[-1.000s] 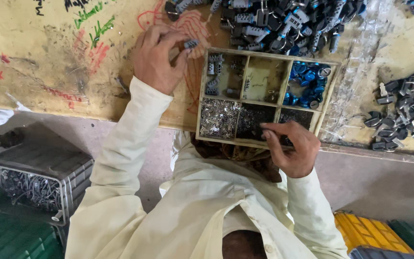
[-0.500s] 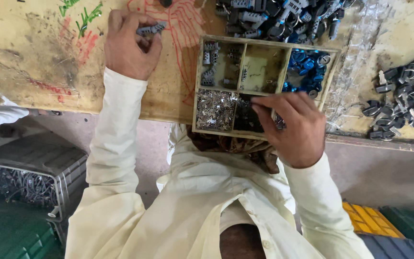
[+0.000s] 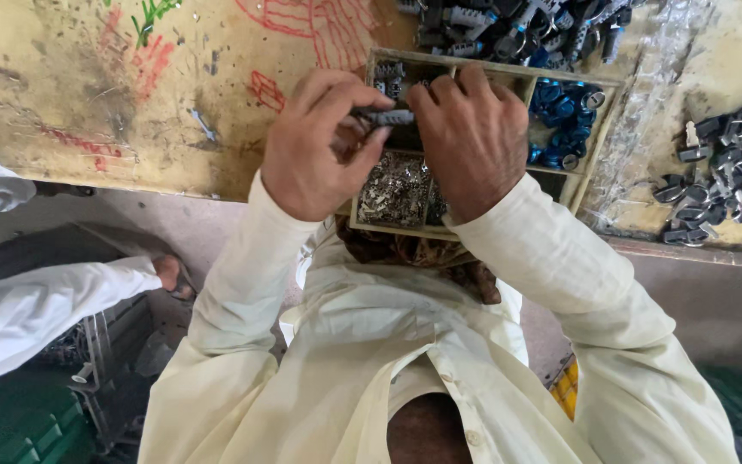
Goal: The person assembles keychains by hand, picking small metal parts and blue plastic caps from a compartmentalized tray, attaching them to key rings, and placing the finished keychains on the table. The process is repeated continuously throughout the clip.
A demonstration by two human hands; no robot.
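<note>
Both hands raised together over a divided wooden tray (image 3: 596,142) on a scuffed, paint-marked workbench (image 3: 88,94); left hand (image 3: 315,146) and right hand (image 3: 470,137) meeting at a small dark grey part (image 3: 386,116), pinched between the fingertips of both — left thumb and forefinger clamped on its left end, right fingers closed over its right end (how much of the part lies under the right hand cannot be told). Part held level, just above the tray's upper middle compartments, not touching them.

In the tray: silvery metal bits (image 3: 397,191) in the compartment at 6 o'clock from the part; blue caps (image 3: 560,120) in the compartment at 3 o'clock; a few grey pieces at 12 o'clock, half hidden by the fingers.

Beyond the tray at 1 o'clock, a heap of dark grey parts (image 3: 508,26); well apart at 3 o'clock, a second pile of similar parts (image 3: 727,176) on crinkled clear plastic sheet (image 3: 646,103). At 8 o'clock, off the bench — another person's white sleeve (image 3: 36,305) beside a green crate (image 3: 19,425).
</note>
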